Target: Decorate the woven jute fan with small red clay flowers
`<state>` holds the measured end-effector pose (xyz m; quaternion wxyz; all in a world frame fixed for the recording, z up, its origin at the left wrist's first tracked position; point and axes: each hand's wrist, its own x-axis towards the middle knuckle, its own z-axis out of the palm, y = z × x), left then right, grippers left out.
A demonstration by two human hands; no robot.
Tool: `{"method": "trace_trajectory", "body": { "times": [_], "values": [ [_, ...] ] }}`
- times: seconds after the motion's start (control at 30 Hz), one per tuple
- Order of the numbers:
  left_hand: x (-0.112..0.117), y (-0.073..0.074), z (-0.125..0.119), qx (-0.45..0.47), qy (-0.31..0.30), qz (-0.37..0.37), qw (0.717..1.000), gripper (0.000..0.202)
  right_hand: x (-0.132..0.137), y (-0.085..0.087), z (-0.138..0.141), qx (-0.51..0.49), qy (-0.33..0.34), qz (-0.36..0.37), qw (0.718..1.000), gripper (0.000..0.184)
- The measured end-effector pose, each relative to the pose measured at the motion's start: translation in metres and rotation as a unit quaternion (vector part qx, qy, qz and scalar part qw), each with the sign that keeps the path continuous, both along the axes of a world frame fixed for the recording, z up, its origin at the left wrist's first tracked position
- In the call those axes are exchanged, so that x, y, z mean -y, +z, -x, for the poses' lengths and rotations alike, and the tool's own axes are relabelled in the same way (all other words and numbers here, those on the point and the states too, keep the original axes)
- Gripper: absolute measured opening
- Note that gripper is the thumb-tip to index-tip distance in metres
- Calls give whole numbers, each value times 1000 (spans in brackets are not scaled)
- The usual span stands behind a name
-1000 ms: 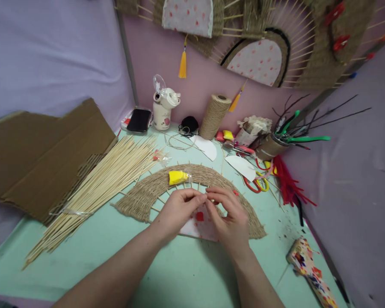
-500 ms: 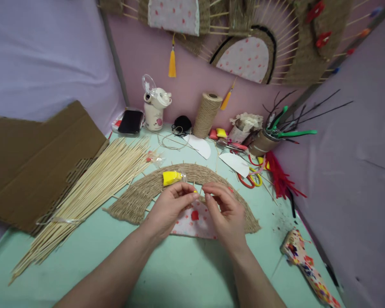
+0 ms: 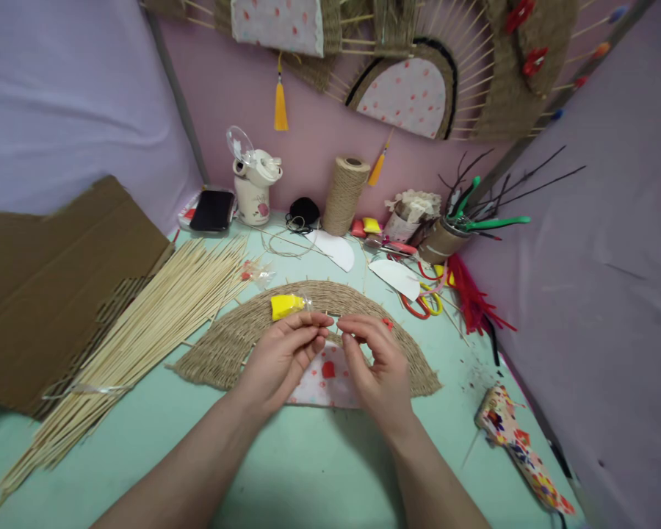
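Note:
My left hand (image 3: 286, 356) and my right hand (image 3: 377, 367) face each other, their curled fingertips close together but apart. Each is closed in a pinch, and whatever small thing they hold is hidden or too small to name. Beneath them lies a woven twine fan (image 3: 214, 353), a half circle with thin sticks poking from its edge. At its centre is a white spotted cloth panel (image 3: 313, 386) bearing a small red piece (image 3: 328, 369). A yellow packet of clay-like material (image 3: 286, 306) rests on the weave beside my left fingers. A small red bit (image 3: 388, 322) sits past my right hand.
Left are a bundle of thin sticks (image 3: 159, 316) and cardboard (image 3: 60, 286). Behind stand a twine spool (image 3: 344, 197), a white mug-like container (image 3: 252, 198) and white paper pieces (image 3: 395, 279). Right are scissors (image 3: 419, 305), red fuzzy stems (image 3: 470, 297) and a flowered glue gun (image 3: 515, 441).
The view has shifted slightly. A yellow bit that showed at my left fingertips is no longer visible. My left fingers have straightened a little, and both hands stay over the fan.

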<state>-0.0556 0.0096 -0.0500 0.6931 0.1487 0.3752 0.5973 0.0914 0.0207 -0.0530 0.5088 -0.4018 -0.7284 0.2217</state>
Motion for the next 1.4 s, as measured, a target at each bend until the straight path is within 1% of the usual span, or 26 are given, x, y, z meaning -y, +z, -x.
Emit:
{"method": "trace_trajectory", "body": {
  "times": [0.1, 0.2, 0.27, 0.33, 0.43, 0.5, 0.57, 0.63, 0.7, 0.83, 1.0, 1.07, 1.13, 1.2, 1.27, 1.3, 1.4],
  "values": [
    [-1, 0, -1, 63, 4, 27, 998, 21, 0, -1, 0, 5, -1, 1, 1000, 18],
    [-2, -1, -2, 100, 15, 41, 994, 17, 1, -2, 1, 4, 3, -3, 1000, 17],
    [-1, -1, -2, 90, 24, 34, 995, 14, 1, -3, 1, 2, 1, -13, 1000, 17],
    [0, 0, -1, 85, 25, 25, 996, 23, 2, -5, 1, 2, -2, -24, 1000, 17],
    [2, 3, 2, 126, -2, -16, 992, 33, 4, -6, 0, -1, -3, -61, 998, 24],
    [4, 5, 4, 156, -29, -56, 986, 35, 7, -7, 0, 32, 5, -109, 994, 34],
    [4, 6, 4, 177, -47, -78, 980, 41, 9, -9, 1, 105, 26, -151, 983, 42],
    [4, 6, 4, 187, -47, -87, 977, 47, 11, -10, 3, 179, 56, -168, 968, 46],
    [3, 5, 4, 183, -33, -95, 978, 52, 12, -12, 5, 223, 70, -169, 958, 50],
    [3, 3, 4, 179, -7, -107, 978, 57, 13, -16, 8, 260, 79, -151, 951, 53],
    [5, 7, 9, 203, -13, -87, 975, 66, 15, -17, 9, 282, 127, -140, 941, 59],
    [6, 11, 11, 233, -3, -84, 969, 67, 14, -17, 8, 278, 119, -141, 943, 57],
    [7, 14, 11, 271, 3, -84, 959, 68, 11, -17, 8, 271, 94, -133, 949, 57],
    [8, 14, 9, 299, -18, -77, 951, 70, 10, -18, 8, 268, 87, -122, 952, 61],
    [8, 13, 8, 309, -43, -62, 948, 72, 9, -18, 7, 269, 102, -117, 951, 64],
    [7, 13, 7, 310, -46, -56, 948, 72, 9, -18, 7, 269, 110, -121, 949, 64],
    [6, 12, 9, 306, -11, -65, 950, 71, 9, -17, 6, 267, 112, -134, 948, 56]
  ]
}}
